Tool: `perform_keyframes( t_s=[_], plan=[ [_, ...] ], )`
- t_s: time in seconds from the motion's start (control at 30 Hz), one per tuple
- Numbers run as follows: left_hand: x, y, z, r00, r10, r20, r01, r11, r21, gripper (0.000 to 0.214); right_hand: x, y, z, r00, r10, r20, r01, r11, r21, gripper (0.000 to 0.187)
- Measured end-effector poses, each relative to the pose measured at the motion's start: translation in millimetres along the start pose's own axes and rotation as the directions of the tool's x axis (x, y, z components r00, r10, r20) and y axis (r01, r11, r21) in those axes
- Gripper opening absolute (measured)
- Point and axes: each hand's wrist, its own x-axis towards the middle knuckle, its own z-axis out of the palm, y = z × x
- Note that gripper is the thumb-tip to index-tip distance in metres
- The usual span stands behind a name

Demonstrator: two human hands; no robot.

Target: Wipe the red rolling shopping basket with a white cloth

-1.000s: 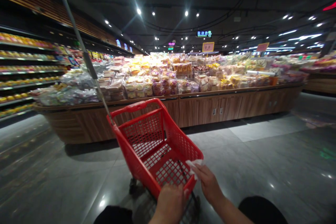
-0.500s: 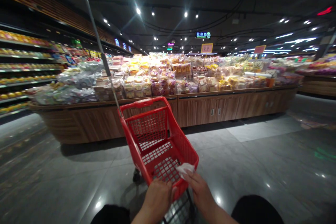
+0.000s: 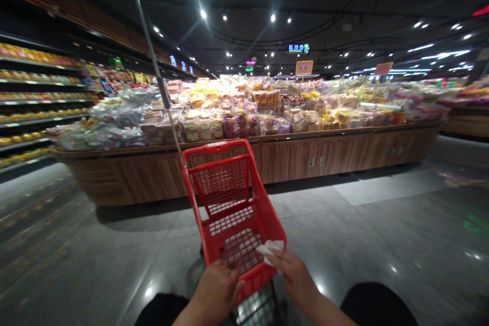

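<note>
- At nine o'clock, shelves [image 3: 38, 99] with rows of goods.
- Between ten and eleven, a pole [image 3: 164, 94] rising from the far corner of the red cart [image 3: 265, 216].
- Just past six, the left hand [image 3: 217, 283], clamped on the cart's near rim.
- At six, the cart itself, before a wooden counter [image 3: 292, 163].
- Toward five, a white tissue [image 3: 273, 247] at the near corner, pinched by the right hand [image 3: 296, 276], apart from the left.
</note>
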Motion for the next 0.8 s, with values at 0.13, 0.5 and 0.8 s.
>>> perform_keyframes(
  t_s=[0.13,0.5,0.8],
  plan=[
    [-6.9,-6.4,-11.0,0.998,-0.001,0.059,0.005,0.998,-0.058,0.034,9.0,29.3,-23.8,0.97,0.168,-0.175,-0.183,0.981,-0.07,0.044],
    [43.9,49.7,-20.5,0.939,-0.336,0.076,0.344,0.919,-0.192,0.041,30.3,16.5,-18.8,0.944,0.273,-0.183,-0.279,0.96,-0.006,0.032],
    [52.4,57.6,-10.1,0.943,-0.294,0.154,0.314,0.941,-0.124,0.043,25.2,31.2,-14.8,0.898,0.407,-0.167,-0.375,0.907,0.189,0.016]
  ],
)
